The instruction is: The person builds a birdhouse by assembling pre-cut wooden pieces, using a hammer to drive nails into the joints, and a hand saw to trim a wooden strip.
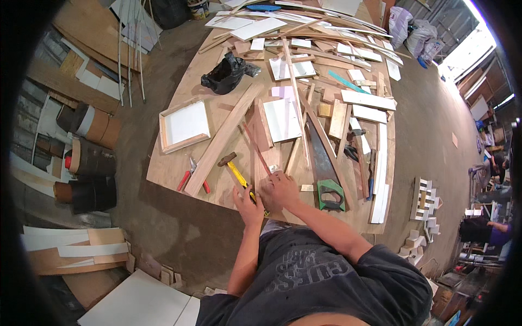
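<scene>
A claw-less hammer with a yellow and black handle lies at the table's near edge, its dark head pointing away to the left. My left hand has its fingers closed about the lower handle, and the butt end shows beyond them. Just to the right, my right hand is palm down with bent fingers over the wood. Its fingertips are beside a small whitish piece and the near end of a thin reddish strip. Whatever lies under those fingers is hidden.
Red-handled snips lie left, partly under a long plank. A framed white panel and black plastic bag sit beyond. Right is a green-handled saw. Wood offcuts crowd the far side. Rolls stand on the left.
</scene>
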A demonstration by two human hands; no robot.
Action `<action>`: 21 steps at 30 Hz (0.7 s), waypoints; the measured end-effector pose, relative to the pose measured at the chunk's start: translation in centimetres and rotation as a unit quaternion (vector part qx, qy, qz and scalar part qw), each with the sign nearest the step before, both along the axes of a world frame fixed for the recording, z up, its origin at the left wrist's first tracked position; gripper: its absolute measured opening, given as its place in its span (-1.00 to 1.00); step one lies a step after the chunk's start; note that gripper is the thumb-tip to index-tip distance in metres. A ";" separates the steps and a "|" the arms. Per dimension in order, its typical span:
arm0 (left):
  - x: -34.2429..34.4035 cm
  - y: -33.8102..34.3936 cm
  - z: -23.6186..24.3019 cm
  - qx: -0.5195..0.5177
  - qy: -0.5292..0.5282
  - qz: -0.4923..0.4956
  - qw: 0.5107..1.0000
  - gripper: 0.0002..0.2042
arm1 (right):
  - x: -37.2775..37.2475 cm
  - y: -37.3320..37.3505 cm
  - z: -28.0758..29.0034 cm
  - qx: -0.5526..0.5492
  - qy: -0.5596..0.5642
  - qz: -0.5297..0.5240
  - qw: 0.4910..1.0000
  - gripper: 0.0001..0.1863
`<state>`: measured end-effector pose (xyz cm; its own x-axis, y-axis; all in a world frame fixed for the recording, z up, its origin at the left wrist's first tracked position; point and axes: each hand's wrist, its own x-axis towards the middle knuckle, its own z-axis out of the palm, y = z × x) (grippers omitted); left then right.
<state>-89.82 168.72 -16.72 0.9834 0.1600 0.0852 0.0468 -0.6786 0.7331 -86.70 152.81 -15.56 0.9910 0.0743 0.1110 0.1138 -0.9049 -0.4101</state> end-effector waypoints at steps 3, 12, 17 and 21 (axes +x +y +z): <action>0.2 -0.8 0.1 0.006 -0.048 -0.039 0.998 -0.64 | 0.7 -0.7 -1.0 0.094 0.002 -0.060 0.994 -0.82; 0.7 -1.0 1.7 -0.002 -0.079 -0.125 0.989 -0.62 | -0.5 -1.4 -2.4 0.280 0.106 -0.127 0.946 -0.68; 0.9 -1.0 2.5 -0.010 0.010 -0.115 0.993 -0.71 | -2.6 -3.4 -1.7 0.603 0.289 -0.121 0.733 -0.41; -0.5 -2.0 3.0 -0.203 0.133 -0.109 0.964 -0.66 | -4.9 -5.7 0.9 0.634 0.289 -0.082 0.713 -0.44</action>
<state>-90.30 166.68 -13.71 0.9758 -0.0853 -0.2014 0.1592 -0.3540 0.9216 -91.64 147.09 -14.62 0.8826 0.1546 -0.4439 -0.4697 0.2521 -0.8461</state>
